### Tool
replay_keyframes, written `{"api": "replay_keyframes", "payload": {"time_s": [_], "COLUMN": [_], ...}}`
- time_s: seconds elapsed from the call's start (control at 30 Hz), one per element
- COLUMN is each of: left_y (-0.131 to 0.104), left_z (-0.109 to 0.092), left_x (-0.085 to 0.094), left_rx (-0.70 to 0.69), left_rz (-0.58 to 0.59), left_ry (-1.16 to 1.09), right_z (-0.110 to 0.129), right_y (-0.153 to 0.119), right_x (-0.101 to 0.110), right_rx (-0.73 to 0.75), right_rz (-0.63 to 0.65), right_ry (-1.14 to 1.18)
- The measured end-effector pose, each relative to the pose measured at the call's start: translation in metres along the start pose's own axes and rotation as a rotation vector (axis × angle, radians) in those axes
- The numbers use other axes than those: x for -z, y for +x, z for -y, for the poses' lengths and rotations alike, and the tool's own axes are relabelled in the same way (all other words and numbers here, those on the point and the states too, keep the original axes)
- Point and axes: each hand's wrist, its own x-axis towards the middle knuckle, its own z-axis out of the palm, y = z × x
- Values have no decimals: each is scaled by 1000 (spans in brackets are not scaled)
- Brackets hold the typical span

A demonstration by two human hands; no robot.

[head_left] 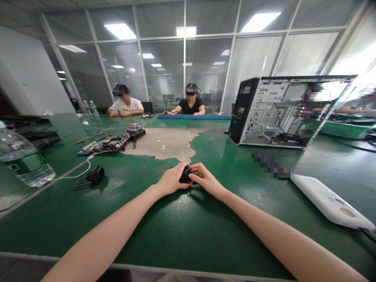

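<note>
Both my hands meet over the green tabletop [188, 223], around a small black round part [185, 175] whose exact kind I cannot make out. My left hand [173, 179] is closed about its left side, thumb below and fingers over the top. From the right, my right hand [204, 179] pinches its edge with thumb and fingertips. Much of the part is hidden by the fingers. To the left lies another black piece [96, 174], with a round end and several thin prongs.
An open computer case [279, 113] stands at the right. A white power bank [331, 199] lies near the right edge, a water bottle [25, 160] at the left. A circuit board [102, 145] sits by a worn bare patch [164, 145]. Two people sit across the table; others are at right.
</note>
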Motion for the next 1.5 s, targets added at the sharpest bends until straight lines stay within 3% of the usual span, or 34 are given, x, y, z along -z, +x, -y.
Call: {"api": "replay_keyframes", "payload": {"time_s": [0.23, 0.43, 0.97, 1.5], "left_y": [0, 0, 0, 0], "left_z": [0, -2, -2, -3], "left_x": [1, 2, 1, 2], "left_rx": [2, 22, 1, 22], "left_rz": [-5, 6, -3, 4], "left_ry": [-9, -30, -2, -30], "right_z": [-1, 1, 2, 1], "right_y": [1, -1, 0, 0], "right_x": [2, 1, 2, 1], "right_rx": [-29, 17, -28, 21], "right_rz": [-10, 48, -10, 8], "right_ry": [-91, 16, -98, -3]}}
